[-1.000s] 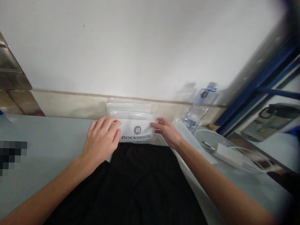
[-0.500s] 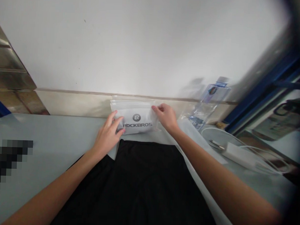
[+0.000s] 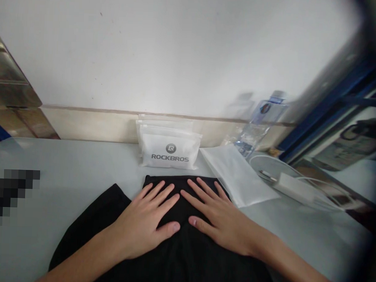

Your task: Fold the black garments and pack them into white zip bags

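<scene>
Partly visible: black cloth (image 3: 179,258) on the table (image 3: 91,166), lower end cut off. Left hand (image 3: 148,222) and right hand (image 3: 222,218): spread flat on it, masking its far part, grasping nothing. White pouches (image 3: 172,137): released since the earlier frame, standing near the wall (image 3: 148,53), rear ones mostly hidden.

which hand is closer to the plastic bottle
Right: the right hand rests on the black cloth, in front and left of the plastic bottle; the left hand lies farther left.
</scene>
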A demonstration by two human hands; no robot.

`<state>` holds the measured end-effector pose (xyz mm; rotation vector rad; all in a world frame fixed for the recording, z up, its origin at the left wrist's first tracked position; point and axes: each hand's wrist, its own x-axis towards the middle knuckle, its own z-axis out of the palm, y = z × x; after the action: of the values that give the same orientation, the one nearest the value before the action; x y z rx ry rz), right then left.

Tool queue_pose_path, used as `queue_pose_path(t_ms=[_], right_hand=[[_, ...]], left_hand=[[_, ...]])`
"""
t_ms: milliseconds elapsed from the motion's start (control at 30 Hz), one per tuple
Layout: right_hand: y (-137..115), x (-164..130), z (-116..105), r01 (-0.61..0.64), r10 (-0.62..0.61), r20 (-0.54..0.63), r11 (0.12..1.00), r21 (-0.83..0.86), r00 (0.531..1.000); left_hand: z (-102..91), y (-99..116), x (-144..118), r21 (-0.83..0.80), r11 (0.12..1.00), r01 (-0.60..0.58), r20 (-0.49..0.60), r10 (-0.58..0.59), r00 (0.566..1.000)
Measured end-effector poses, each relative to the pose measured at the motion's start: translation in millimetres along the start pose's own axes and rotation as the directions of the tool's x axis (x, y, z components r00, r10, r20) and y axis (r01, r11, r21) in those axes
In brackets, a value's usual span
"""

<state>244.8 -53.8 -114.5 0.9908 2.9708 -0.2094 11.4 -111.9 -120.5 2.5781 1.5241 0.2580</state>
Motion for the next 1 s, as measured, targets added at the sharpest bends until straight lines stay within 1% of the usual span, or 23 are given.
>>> queue_pose_path(t_ms=[67,133,200,233,300,367,433,533,633,767,833,900,933,1000], right_hand=[[1.7,-1.8,-1.9,-0.024,0.024,0.004,1.0,-0.004,1.0],[2.7,-2.4,-3.1,-0.057,0.056,-0.024,0.998,-0.02,0.998],[5.4,-1.9,-2.1,-0.113,0.109,-0.09,0.993,-0.041,0.99],[8.2,-0.9,-1.0,-0.148,0.14,-0.138,0.988,-0.051,0.981],[17.3,2.2,0.8,-0.211,0.193,-0.246,0.976,-0.048,0.95],[29.5,5.5,1.1,-0.242,0.229,-0.324,0.97,0.0,0.918],[41.5,7.3,-0.9,-0.235,0.243,-0.341,0.97,0.064,0.908],[52.6,5.6,-8.0,-0.2,0.23,-0.305,0.972,0.126,0.924],[54.0,0.3,-19.0,-0.157,0.204,-0.278,0.971,0.18,0.939],[49.0,-11.2,-37.7,-0.079,0.165,-0.271,0.951,0.3,0.948],[45.2,-18.8,-47.0,-0.063,0.153,-0.271,0.948,0.313,0.95],[40.8,-26.8,-54.2,-0.034,0.105,-0.235,0.957,0.289,0.966],[38.6,-30.6,-56.5,-0.012,0.067,-0.191,0.961,0.277,0.979],[34.8,-36.4,-58.5,0.007,0.006,-0.049,0.964,0.265,0.999]], left_hand=[[2.5,4.2,-4.3,-0.003,0.997,0.073,-0.024,-0.073,0.997],[2.4,3.2,-4.3,-0.026,0.984,0.174,-0.082,-0.176,0.981],[-0.8,-4.1,-0.2,-0.083,0.96,0.268,-0.154,-0.278,0.948],[-3.4,-9.7,2.9,-0.115,0.948,0.296,-0.176,-0.313,0.933],[-9.3,-22.5,9.8,-0.167,0.935,0.312,-0.181,-0.34,0.923],[-14.6,-33.8,15.9,-0.204,0.929,0.31,-0.162,-0.344,0.925],[-17.9,-40.1,20.0,-0.242,0.919,0.31,-0.155,-0.352,0.923],[-20.2,-39.7,22.0,-0.323,0.897,0.302,-0.142,-0.362,0.921],[-22.2,-35.5,19.7,-0.417,0.866,0.275,-0.134,-0.358,0.924],[-28.3,-35.9,13.0,-0.629,0.751,0.2,-0.091,-0.327,0.941],[-33.2,-37.6,9.1,-0.674,0.719,0.169,-0.077,-0.297,0.952],[-38.1,-38.9,5.2,-0.663,0.74,0.119,-0.082,-0.229,0.97],[-40.2,-39.3,3.3,-0.649,0.756,0.082,-0.078,-0.174,0.982],[-42.7,-39.6,-0.4,-0.584,0.811,0.0,-0.053,-0.038,0.998]])
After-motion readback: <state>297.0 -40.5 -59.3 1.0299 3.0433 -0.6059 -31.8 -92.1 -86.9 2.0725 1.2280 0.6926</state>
